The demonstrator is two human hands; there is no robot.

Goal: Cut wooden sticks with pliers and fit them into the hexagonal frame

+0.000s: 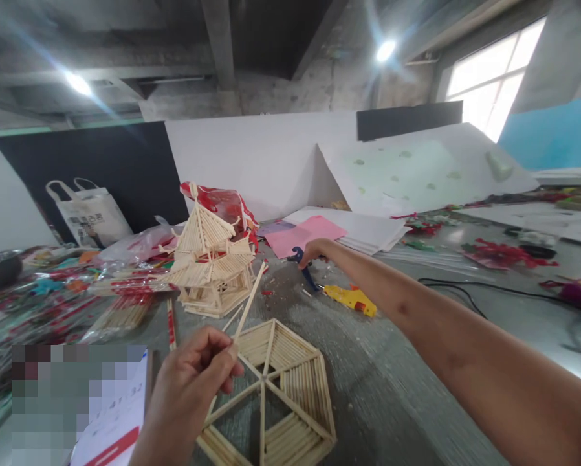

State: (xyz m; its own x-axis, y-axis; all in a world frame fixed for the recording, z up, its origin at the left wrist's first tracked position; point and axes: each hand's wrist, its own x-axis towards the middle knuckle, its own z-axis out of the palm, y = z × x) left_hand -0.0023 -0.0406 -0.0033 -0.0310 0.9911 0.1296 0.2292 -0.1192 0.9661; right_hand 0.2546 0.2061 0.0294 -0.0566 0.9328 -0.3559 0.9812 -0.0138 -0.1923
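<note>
My left hand (193,382) is closed in a pinch on a thin wooden stick (249,301) that points up and to the right, above a flat hexagonal panel of sticks (285,388) lying on the grey table (368,388). My right hand (314,251) reaches far across the table and its fingers close on blue-handled scissors (304,265). A yellow glue gun (351,299) lies just right of the scissors. A small pagoda model of sticks (211,259) stands behind the hexagon.
Bundles of sticks in wrappers (125,304) and a white tote bag (89,213) lie at the left. Pink paper (305,234) and white boards (416,168) sit behind. A black cable (465,291) and red scraps (504,252) lie at the right.
</note>
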